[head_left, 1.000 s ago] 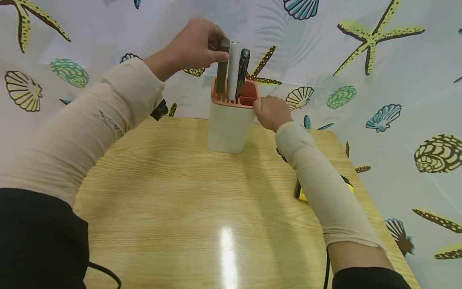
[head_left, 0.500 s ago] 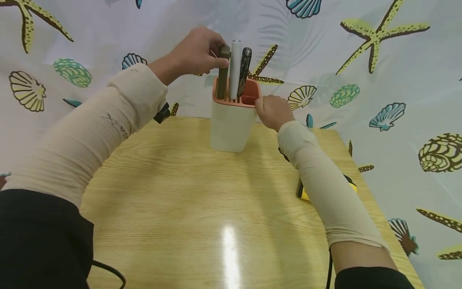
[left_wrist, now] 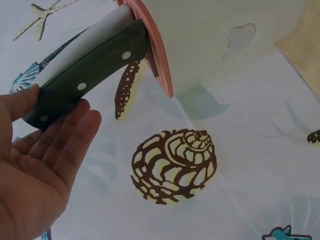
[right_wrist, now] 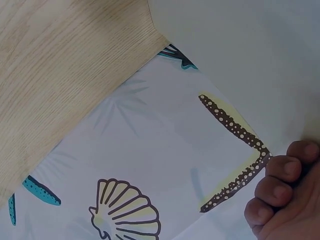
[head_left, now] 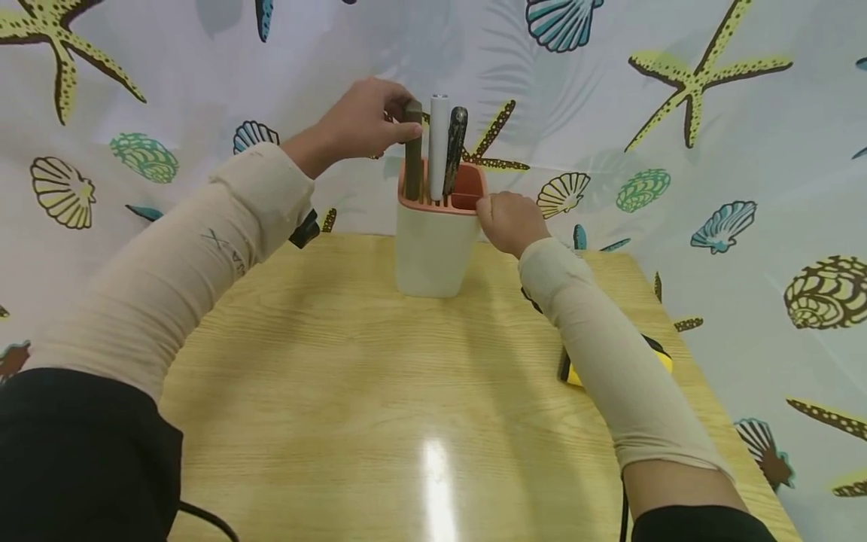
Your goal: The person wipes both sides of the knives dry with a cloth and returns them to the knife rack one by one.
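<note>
A white knife block (head_left: 433,256) with an orange slotted top stands at the back of the table. My left hand (head_left: 366,120) pinches the top end of a knife with a dark green handle (head_left: 413,165), upright in the block's leftmost part; its blade is hidden inside. In the left wrist view, the thumb and fingertips lie on either side of that riveted handle (left_wrist: 82,82). Beside it stand a white-handled knife (head_left: 439,147) and a knife with a mottled black handle (head_left: 455,150). My right hand (head_left: 511,223) grips the block's right rim, fingers curled.
A yellow and black object (head_left: 572,373) lies on the wooden table (head_left: 352,391), partly hidden under my right forearm. Behind the table hangs a cloth (head_left: 596,98) printed with shells and starfish. A dark cable (head_left: 210,519) runs by my left sleeve.
My left hand has moved down a little, and the green-handled knife sits slightly lower in the block. The right hand keeps its hold on the rim.
</note>
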Tool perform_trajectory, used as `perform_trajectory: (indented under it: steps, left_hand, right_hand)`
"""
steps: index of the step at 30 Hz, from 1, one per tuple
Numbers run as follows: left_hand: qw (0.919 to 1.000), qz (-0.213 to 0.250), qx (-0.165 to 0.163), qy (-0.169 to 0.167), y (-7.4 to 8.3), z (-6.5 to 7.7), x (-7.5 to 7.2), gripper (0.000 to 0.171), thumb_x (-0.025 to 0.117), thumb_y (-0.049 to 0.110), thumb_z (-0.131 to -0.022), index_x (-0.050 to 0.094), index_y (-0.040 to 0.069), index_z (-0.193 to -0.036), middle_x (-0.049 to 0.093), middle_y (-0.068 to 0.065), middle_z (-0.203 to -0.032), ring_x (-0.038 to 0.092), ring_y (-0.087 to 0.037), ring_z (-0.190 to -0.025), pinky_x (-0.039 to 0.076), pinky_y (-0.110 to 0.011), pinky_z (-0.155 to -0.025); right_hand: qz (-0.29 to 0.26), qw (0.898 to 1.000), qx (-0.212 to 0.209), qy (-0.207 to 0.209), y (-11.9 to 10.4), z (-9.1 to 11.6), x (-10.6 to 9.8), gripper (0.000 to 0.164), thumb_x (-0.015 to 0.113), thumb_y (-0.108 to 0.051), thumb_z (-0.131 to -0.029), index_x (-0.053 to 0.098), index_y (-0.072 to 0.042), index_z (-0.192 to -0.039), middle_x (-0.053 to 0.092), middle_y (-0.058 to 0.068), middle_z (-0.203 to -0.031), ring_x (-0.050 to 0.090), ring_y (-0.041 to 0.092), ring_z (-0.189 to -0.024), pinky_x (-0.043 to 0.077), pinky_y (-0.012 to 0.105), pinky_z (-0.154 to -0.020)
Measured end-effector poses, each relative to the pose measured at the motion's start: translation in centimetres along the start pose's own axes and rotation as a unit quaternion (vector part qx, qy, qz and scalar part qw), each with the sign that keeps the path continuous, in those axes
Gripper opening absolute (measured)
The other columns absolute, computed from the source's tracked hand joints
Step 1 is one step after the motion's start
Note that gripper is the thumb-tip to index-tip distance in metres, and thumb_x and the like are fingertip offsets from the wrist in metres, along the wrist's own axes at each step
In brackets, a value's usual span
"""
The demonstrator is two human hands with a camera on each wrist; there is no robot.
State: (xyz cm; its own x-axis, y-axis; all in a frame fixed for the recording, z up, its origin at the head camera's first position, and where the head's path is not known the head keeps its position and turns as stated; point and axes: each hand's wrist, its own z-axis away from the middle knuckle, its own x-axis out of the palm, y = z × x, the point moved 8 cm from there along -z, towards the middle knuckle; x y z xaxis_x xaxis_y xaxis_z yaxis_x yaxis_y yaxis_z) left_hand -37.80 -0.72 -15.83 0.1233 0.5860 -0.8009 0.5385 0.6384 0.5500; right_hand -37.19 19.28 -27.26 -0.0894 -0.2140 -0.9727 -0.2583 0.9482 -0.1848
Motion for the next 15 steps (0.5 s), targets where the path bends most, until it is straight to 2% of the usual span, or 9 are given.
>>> perform_trajectory:
  steps: [5, 7, 10, 12, 15]
  left_hand:
    - [0.9998, 0.012, -0.015, -0.010, -0.1, -0.4, -0.1, 0.048, 0.054, 0.032, -0.102, 0.050, 0.006, -0.142, 0.063, -0.010, -0.118, 0.058, -0.016, -0.094, 0.048, -0.026, -0.062]
    - [0.9996, 0.004, -0.020, -0.019, 0.0, -0.7, -0.2, 0.052, 0.054, 0.033, -0.102, 0.046, 0.007, -0.146, 0.063, -0.011, -0.126, 0.059, -0.013, -0.094, 0.049, -0.025, -0.062]
    - [0.9989, -0.011, -0.028, -0.037, 0.1, -0.8, -0.1, 0.060, 0.055, 0.035, -0.101, 0.038, 0.006, -0.151, 0.060, -0.012, -0.138, 0.061, -0.016, -0.090, 0.050, -0.025, -0.063]
    - [0.9980, -0.023, -0.032, -0.050, 0.0, -0.4, 0.0, 0.063, 0.055, 0.035, -0.101, 0.035, 0.005, -0.153, 0.057, -0.013, -0.143, 0.062, -0.020, -0.093, 0.054, -0.029, -0.069]
    - [0.9966, -0.044, -0.026, -0.065, -0.1, 0.7, 0.4, 0.063, 0.056, 0.033, -0.101, 0.036, 0.003, -0.152, 0.057, -0.015, -0.143, 0.063, -0.029, -0.113, 0.055, -0.040, -0.092]
  right_hand:
    - [-0.005, 1.000, -0.003, -0.007, 0.0, 0.0, -0.3, 0.048, 0.014, -0.029, -0.102, 0.037, -0.015, -0.062, 0.037, 0.003, -0.063, 0.033, 0.021, -0.059, 0.036, 0.037, -0.064]
    - [-0.004, 1.000, 0.000, -0.007, 0.2, 0.0, -0.6, 0.049, 0.013, -0.029, -0.102, 0.037, -0.015, -0.062, 0.038, 0.004, -0.064, 0.035, 0.022, -0.060, 0.036, 0.037, -0.065]
    - [-0.001, 1.000, 0.007, -0.001, 0.5, 0.1, -1.0, 0.049, 0.013, -0.029, -0.102, 0.037, -0.015, -0.062, 0.039, 0.004, -0.065, 0.037, 0.023, -0.061, 0.037, 0.038, -0.067]
    - [-0.007, 1.000, 0.011, 0.000, 0.8, 0.3, -1.0, 0.049, 0.013, -0.030, -0.102, 0.038, -0.015, -0.062, 0.040, 0.005, -0.065, 0.037, 0.023, -0.061, 0.038, 0.039, -0.067]
    - [-0.012, 1.000, 0.013, 0.007, 1.3, 0.8, -0.8, 0.052, 0.014, -0.031, -0.104, 0.042, -0.014, -0.064, 0.049, 0.009, -0.070, 0.047, 0.027, -0.065, 0.043, 0.042, -0.070]
